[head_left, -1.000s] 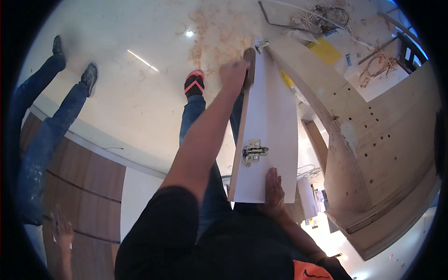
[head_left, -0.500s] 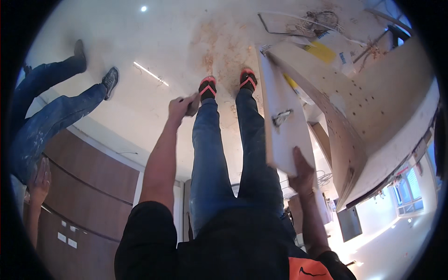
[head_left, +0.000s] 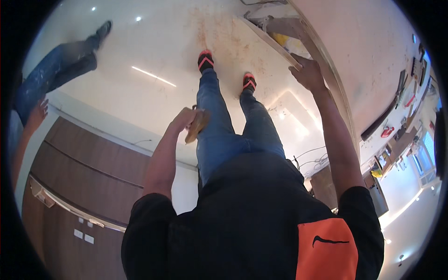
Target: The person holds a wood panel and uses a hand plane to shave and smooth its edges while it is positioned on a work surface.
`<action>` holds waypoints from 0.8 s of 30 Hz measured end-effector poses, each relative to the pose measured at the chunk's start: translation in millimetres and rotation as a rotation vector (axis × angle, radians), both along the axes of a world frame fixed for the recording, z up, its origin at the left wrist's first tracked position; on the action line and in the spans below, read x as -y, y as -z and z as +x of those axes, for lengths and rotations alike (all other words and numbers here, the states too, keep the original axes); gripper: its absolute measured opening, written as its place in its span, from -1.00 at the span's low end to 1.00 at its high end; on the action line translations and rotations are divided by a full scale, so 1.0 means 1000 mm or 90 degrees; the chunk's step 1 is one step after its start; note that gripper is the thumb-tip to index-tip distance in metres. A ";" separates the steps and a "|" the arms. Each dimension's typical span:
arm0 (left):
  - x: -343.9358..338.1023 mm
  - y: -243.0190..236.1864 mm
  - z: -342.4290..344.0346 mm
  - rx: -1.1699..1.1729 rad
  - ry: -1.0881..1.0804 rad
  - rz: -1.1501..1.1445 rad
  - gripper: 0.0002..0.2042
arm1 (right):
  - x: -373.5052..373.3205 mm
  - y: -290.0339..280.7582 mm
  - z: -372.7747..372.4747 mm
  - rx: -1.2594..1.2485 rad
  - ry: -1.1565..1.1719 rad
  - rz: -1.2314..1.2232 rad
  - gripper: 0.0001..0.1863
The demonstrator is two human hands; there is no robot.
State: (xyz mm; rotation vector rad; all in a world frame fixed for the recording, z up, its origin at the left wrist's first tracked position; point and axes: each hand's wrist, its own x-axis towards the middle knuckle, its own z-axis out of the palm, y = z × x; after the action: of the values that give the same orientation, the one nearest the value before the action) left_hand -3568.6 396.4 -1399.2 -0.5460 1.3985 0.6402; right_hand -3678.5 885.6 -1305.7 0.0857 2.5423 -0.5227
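Observation:
My right hand (head_left: 309, 74) is closed over the edge of a pale cabinet door (head_left: 273, 44), at the upper right. Beside it stands the cabinet's large pale panel (head_left: 368, 51), with a long wooden edge facing me. In front of my left thigh, my left hand (head_left: 185, 119) is closed round a tan, flat, wooden-looking piece (head_left: 199, 127); its exact kind is not clear. The cabinet's inside is mostly hidden behind the panel and door.
At the left another person stands, with a dusty trouser leg (head_left: 51, 58) and a hand (head_left: 38, 115) in view. Brown wall panels (head_left: 88, 163) run along the lower left. Dust and debris mark the floor (head_left: 224, 35). Cables (head_left: 317, 161) lie behind me; tools line a surface at the right.
The door has swung away, up and rightward in view, with my right hand moving along. My left hand has come lower, nearer my body. The other person has shifted, and my view has turned.

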 end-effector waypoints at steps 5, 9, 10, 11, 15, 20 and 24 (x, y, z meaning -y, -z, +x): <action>-0.048 0.000 0.062 -0.228 -0.118 0.064 -0.36 | -0.001 0.002 0.005 -0.029 -0.045 0.061 -0.45; -0.059 0.001 0.079 -0.182 -0.050 -0.002 -0.29 | -0.001 -0.004 0.008 -0.009 -0.052 0.119 -0.45; -0.061 0.000 0.082 -0.185 -0.047 -0.002 -0.29 | -0.011 0.004 0.009 -0.028 -0.008 0.074 -0.46; -0.061 -0.001 0.088 -0.186 -0.067 0.002 -0.27 | -0.015 0.006 0.006 -0.029 -0.007 0.071 -0.46; -0.061 -0.041 0.107 -0.165 -0.264 0.001 -0.19 | -0.003 -0.002 0.004 -0.033 -0.018 0.067 -0.47; -0.054 -0.081 0.107 -0.189 -0.125 -0.006 -0.12 | -0.011 0.013 -0.001 -0.002 -0.005 0.051 -0.45; -0.049 -0.062 0.120 -0.245 0.061 -0.028 -0.16 | -0.037 0.033 -0.001 -0.093 -0.008 0.034 -0.43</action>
State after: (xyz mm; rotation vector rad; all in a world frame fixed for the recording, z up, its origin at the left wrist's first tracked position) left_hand -3448.3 445.7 -1336.9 -0.3989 1.7921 0.6606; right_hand -3679.8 922.2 -1339.2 0.0519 2.6982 -0.4715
